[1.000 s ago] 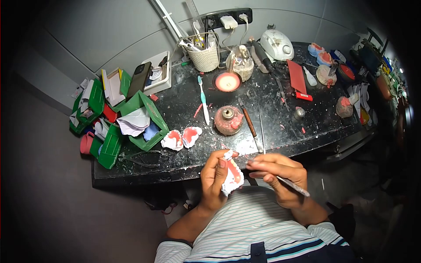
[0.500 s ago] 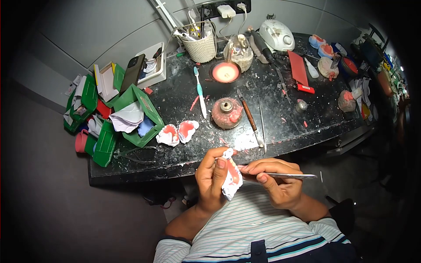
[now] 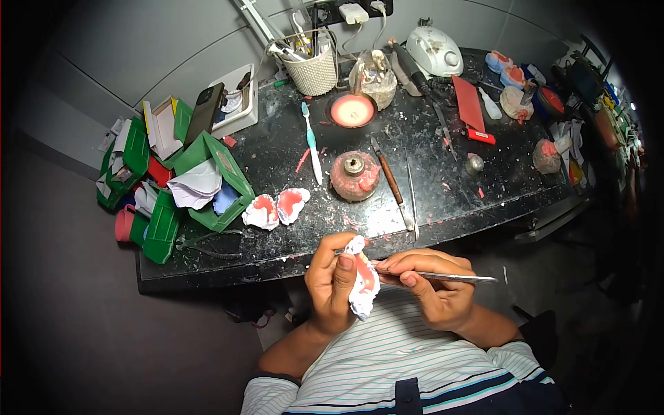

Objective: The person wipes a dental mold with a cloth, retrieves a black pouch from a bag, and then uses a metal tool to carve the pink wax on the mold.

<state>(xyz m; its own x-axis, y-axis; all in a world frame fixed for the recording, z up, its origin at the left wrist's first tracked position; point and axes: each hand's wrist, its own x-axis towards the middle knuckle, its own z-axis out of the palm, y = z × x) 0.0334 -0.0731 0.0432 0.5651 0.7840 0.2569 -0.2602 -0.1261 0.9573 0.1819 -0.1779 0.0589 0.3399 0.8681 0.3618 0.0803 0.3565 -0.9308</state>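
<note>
My left hand (image 3: 332, 285) grips a white plaster dental model (image 3: 364, 304) with pink wax and a row of teeth along it, held up in front of the bench edge. The thumb presses its near face. In my right hand (image 3: 436, 287) is a slim metal wax carver (image 3: 460, 278), pinched between thumb and fingers. One end points at the model's right side, right by the wax; the other sticks out to the right. Two more plaster models (image 3: 278, 207) with red-pink wax rest on the bench to the left.
A wax-smeared spirit burner (image 3: 355, 176), a brown-handled wax knife (image 3: 392, 183) and a toothbrush (image 3: 312, 145) occupy the middle of the black bench (image 3: 277, 162). Behind them sits a bowl of melted wax (image 3: 353, 111). Green boxes (image 3: 214, 183) crowd the left; a pink wax sheet (image 3: 470, 104) lies right.
The whole view has shifted very slightly, with bench items a little further left. Both hands keep their hold on the model and carver, almost unmoved.
</note>
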